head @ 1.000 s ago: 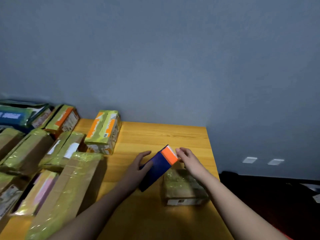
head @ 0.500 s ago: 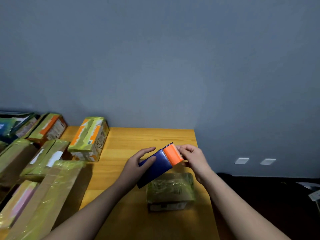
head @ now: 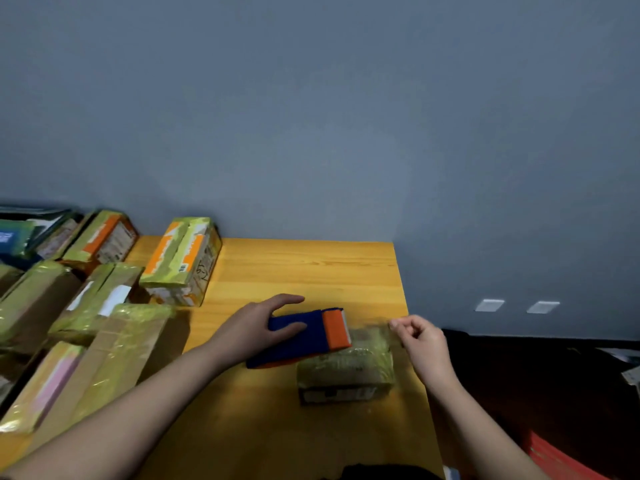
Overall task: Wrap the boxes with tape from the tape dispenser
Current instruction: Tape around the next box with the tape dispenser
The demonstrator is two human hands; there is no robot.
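Head view: left hand [head: 256,327] grips tape dispenser [head: 304,337], orange end rightward; right hand [head: 420,339] pinches tape.

Wooden table [head: 311,268]: taped boxes [head: 180,261], small parcel [head: 346,372].

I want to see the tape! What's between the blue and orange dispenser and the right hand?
In the head view, a faint clear strip of tape stretches from the dispenser to the right hand, above the wrapped box.
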